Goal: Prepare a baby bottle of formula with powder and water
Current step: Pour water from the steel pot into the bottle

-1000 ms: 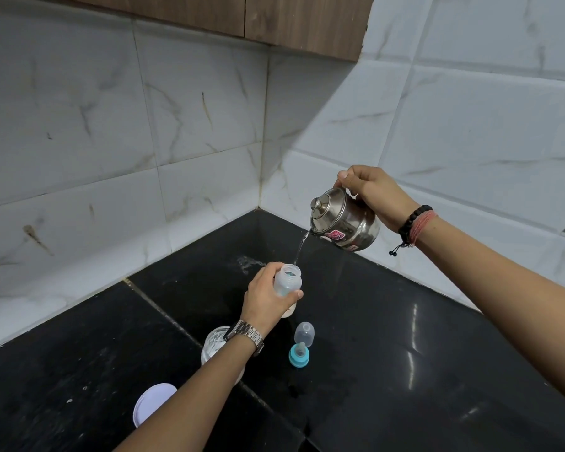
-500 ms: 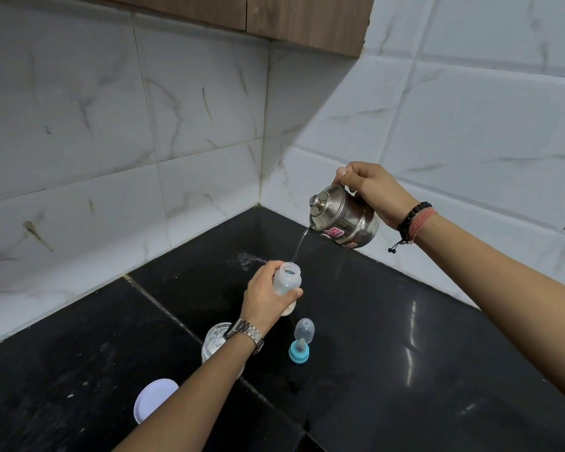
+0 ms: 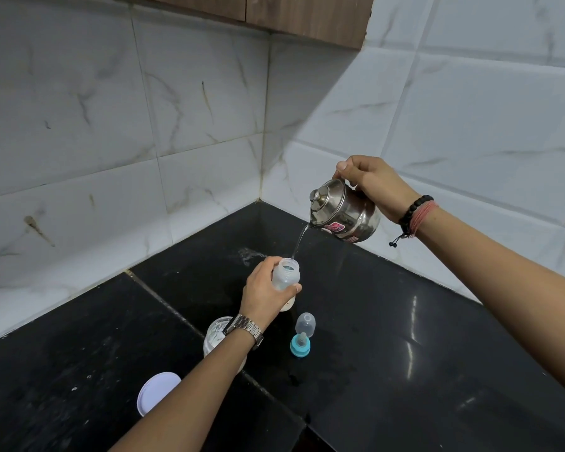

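Steel lidded kettle [image 3: 344, 212] tilted in right hand [image 3: 377, 187], fingers clenched on its handle, thin water stream [image 3: 299, 239] falling into open-mouthed translucent plastic baby bottle [image 3: 286, 277]. Left hand [image 3: 265, 295] wraps the bottle, held upright near the back corner of the black stone counter [image 3: 388, 353]; whitish contents at its base. Just beside: clear dome cap [image 3: 305, 324], blue-ringed teat [image 3: 300, 345]. Open clear jar [image 3: 216, 334] with white powder partly behind left wrist; white round lid [image 3: 157, 393] nearer the front edge.
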